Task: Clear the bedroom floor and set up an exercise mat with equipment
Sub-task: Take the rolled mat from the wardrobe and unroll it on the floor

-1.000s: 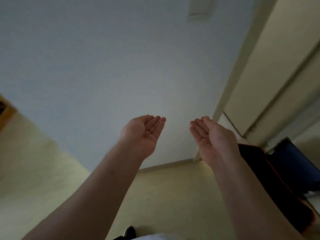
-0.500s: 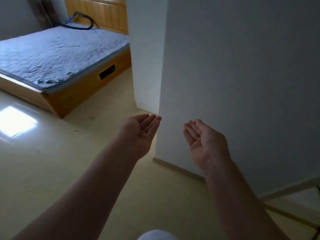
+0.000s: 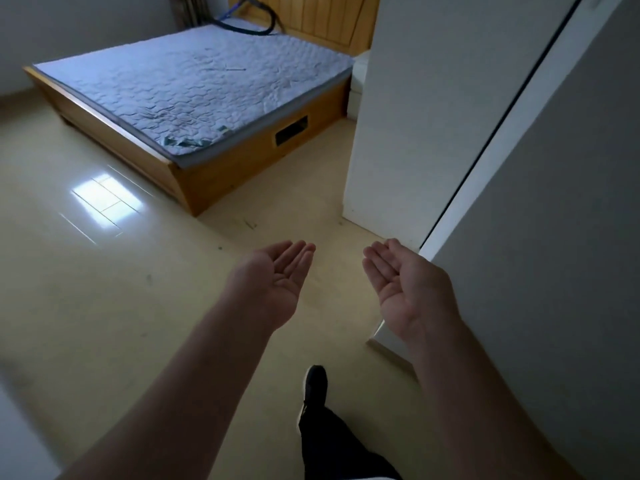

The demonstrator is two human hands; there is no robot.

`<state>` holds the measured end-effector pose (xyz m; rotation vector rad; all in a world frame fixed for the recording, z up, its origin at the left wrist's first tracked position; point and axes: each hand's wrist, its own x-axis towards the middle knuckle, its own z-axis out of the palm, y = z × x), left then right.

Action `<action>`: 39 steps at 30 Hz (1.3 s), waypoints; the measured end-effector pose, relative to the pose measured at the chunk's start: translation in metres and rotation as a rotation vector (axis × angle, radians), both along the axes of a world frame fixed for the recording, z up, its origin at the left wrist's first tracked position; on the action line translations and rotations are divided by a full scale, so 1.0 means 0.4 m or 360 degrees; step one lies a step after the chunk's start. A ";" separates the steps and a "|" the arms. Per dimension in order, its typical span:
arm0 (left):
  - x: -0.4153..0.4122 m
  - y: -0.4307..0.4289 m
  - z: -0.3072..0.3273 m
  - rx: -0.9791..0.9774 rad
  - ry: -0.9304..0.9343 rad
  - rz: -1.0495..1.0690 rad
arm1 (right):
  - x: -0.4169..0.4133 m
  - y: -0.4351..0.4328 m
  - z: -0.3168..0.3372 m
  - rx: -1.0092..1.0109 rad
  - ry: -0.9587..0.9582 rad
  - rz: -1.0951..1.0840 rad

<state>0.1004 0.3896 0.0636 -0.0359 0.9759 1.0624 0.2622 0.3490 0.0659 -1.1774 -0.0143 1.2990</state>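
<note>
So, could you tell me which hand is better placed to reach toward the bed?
Likely the left: the left hand is open, empty and on the side of the bed, while the right hand, also open, is by the white panel.

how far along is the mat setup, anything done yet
Done: nothing; the floor shows no mat or equipment. In hand: nothing; left hand and right hand are open, palms up. Left: laying the mat and equipment; a dark loop lies on the bed.
</note>
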 end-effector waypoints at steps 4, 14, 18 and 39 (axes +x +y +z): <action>-0.034 0.214 0.005 0.0051 0.0043 0.0093 | -0.022 0.239 -0.021 0.0034 0.0086 0.0067; -0.179 0.777 0.100 0.0110 0.0088 0.0447 | -0.099 0.881 0.054 0.0075 0.0141 0.0304; -0.221 0.970 0.080 0.0082 0.0043 0.0499 | -0.142 1.085 0.062 0.0052 0.0112 0.0345; -0.179 2.334 0.092 0.0093 0.0074 -0.0066 | -0.134 2.289 0.060 0.0066 0.0082 -0.0165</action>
